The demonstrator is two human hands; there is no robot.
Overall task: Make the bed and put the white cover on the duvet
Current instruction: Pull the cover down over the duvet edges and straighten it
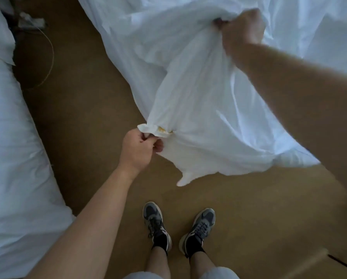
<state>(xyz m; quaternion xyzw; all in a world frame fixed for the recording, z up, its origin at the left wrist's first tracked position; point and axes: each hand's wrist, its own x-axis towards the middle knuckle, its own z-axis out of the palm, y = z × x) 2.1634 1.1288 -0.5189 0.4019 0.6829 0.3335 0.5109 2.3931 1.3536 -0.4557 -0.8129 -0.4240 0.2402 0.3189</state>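
The crumpled white fabric duvet cover (198,101) is stretched between both hands. It spills from the white-sheeted bed (333,37) at 1 o'clock down toward the middle of the view, and its lowest fold hangs just above the brown carpeted floor (84,109).

The left hand (138,148), near the centre, has its grip closed in a pinch on a bunched corner of the cover, where a small yellowish patch shows. The right hand (241,29), at 1 o'clock, has its grip closed round a gathered fistful of the same cloth, higher up. Whether the duvet is already inside cannot be told.

This looks like the stage of finding and seating a corner. The next move probably calls for keeping that corner pinched while the right hand works along the edge to draw the fabric taut and flat, lifting it so the loose fold does not drag on the floor.

The person stands in a strip of carpet between the bed and a second mass of plump white bedding (17,148) running from 7 to 10 o'clock, so backward steps have more room than sideways ones. A thin pale cable (51,51) loops on the floor at 11 o'clock, and grey lace-up trainers (156,222) stand at 6 o'clock, clear of the hanging cloth.
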